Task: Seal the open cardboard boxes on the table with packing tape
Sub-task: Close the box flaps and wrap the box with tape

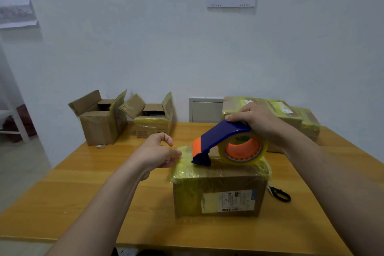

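Atop box (pixel 218 185): right hand (pixel 256 119) grips tape dispenser (pixel 216 138); left hand (pixel 158 150) at taped edge, grasp unclear.

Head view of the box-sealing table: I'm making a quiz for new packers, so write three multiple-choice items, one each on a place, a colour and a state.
1. Where do the scissors lie?
A) on the table, right of the near box
B) inside an open box
C) on the floor

2. What colour is the body of the tape dispenser?
A) green
B) white
C) blue

3. How do the back-left boxes stand?
A) taped shut
B) with their flaps open
C) crushed flat

Answers:
1 A: the black handles show on the wood beside the box's right side.
2 C: the shell is blue with an orange nose, and the right hand grips it.
3 B: both boxes have their flaps standing up.
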A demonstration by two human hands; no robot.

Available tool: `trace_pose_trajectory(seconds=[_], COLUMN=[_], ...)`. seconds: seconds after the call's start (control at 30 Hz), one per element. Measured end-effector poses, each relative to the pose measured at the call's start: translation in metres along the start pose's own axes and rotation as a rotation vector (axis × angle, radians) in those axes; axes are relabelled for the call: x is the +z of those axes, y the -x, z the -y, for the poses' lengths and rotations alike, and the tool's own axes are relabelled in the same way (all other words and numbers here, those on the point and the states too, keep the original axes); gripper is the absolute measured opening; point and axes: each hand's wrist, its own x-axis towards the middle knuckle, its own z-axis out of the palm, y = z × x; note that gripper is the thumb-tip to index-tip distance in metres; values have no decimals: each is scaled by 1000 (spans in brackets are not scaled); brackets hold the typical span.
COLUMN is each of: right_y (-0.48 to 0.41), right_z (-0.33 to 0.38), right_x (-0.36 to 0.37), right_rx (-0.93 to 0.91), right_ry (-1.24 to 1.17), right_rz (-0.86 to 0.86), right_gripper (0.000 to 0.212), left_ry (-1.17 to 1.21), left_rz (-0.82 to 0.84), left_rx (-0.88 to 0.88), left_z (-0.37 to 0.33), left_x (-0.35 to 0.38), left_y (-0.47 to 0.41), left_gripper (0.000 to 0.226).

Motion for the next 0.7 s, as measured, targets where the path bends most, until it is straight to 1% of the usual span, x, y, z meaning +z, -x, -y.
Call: trace_pose_trajectory(seconds=[0.13, 0.27, 0.37, 0.43, 0.5, 0.57, 0.6, 0.7], right_y=[-5, -5, -6, -7, -6, -6, -6, -7], right_z=[6, 6, 5, 4, 2, -1, -2, 1], right_x=[2, 2, 2, 2, 1, 1, 1, 3], right_rx=[-34, -28, -14, -1, 19, 38, 40, 22], right_ry=[64, 77, 87, 86, 74, 70, 62, 50], right_rz=[25, 29, 32, 34, 29, 13, 10, 11], right_gripper=[41, 43, 44, 46, 53, 56, 55, 51], left_ry=[-167, -389, -634, -828, -946, -925, -910, -831], left_rz=[-39, -59, -69, -69, -52, -20, -4, 82], left_rx=[53, 96, 116, 113, 60, 27, 74, 317], left_z=[-1, -7, -15, -18, -17, -13, -11, -8], left_x=[2, 4, 9, 11, 7, 1, 0, 9], left_y=[0, 2, 8, 13, 13, 12, 12, 14], left_gripper=[26, 21, 21, 34, 54, 64, 65, 73])
